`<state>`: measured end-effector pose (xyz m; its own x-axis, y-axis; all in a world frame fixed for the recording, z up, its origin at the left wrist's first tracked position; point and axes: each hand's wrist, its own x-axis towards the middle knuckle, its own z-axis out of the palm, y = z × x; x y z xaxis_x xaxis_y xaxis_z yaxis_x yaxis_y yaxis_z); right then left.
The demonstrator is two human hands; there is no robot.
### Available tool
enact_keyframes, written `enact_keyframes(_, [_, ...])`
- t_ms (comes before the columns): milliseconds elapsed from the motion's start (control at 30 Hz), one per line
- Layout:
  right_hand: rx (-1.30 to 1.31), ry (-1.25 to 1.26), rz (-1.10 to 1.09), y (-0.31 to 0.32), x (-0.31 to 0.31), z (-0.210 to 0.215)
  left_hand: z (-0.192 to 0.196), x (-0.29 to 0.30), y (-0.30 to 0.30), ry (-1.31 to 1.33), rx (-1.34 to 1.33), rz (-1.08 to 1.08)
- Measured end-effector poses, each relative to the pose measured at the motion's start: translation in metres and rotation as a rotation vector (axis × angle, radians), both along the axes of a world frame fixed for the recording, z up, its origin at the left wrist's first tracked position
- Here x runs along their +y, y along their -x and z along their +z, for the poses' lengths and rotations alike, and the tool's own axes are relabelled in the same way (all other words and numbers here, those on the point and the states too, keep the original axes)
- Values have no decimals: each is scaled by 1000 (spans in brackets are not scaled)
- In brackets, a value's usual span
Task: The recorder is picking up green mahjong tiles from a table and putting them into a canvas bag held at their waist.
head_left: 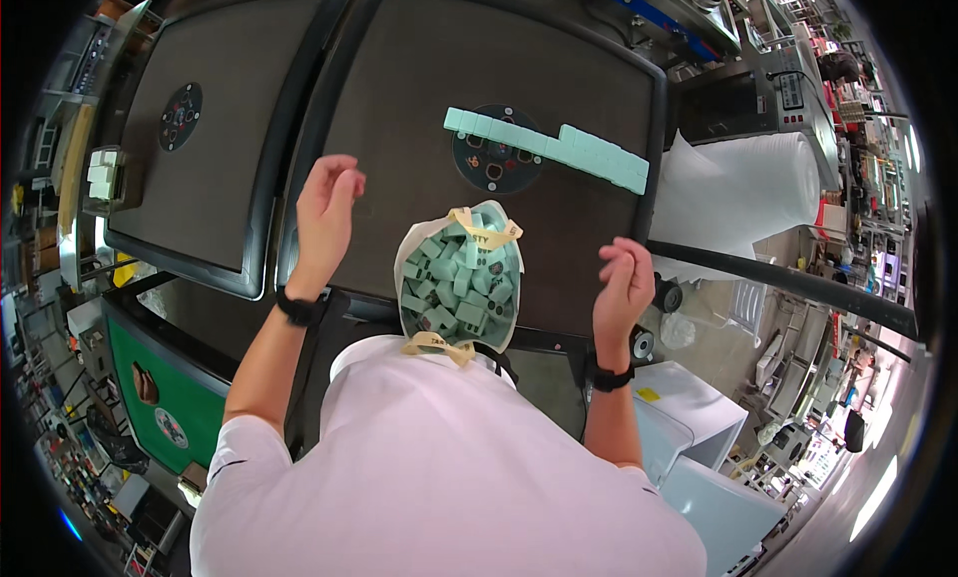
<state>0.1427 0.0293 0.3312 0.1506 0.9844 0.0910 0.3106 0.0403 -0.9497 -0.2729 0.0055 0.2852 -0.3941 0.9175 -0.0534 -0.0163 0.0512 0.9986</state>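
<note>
My left hand [324,218] hovers over the left side of a black mahjong table [389,98], its fingers loosely bent and apart with nothing in them. Above the table's near right side is my right hand [626,286], also loosely bent and empty. Between them, at the near edge, a pale tote bag [407,253] with cream handles gapes upward. Many light green mahjong tiles [461,278] lie jumbled inside it. Farther off, a slanting row of pale green tiles [599,158] crosses the round centre panel [496,173]; its right part is stacked higher. Neither hand touches the bag or the row.
Another black-topped table [225,98] stands at the left, with a green-topped one [165,407] nearer me. A white roll of wrapping [738,183] lies beyond the right edge, beside a microwave-like appliance [738,98]. A dark bar [778,278] extends rightward. White boxy furniture [689,407] is near my right elbow.
</note>
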Motion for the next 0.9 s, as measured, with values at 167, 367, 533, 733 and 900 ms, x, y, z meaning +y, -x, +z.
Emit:
enact_keyframes(167, [-545,-286,224,40,79,-60,-57,71,-21,-93,785,-181])
enact_keyframes(367, [-729,-140,454,70,136,-215,-161,138,-89,265,936,-713])
enact_keyframes(533, [-1041,-75,561,119,177,-263,-205,177,-89,265,1319,-574])
enact_keyframes(733, [-992,-140,577,127,194,-294,-234,200,-95,229,1295,-635])
enact_keyframes(900, [-980,-186,577,123,156,-297,-237,156,-94,88,1313,-575])
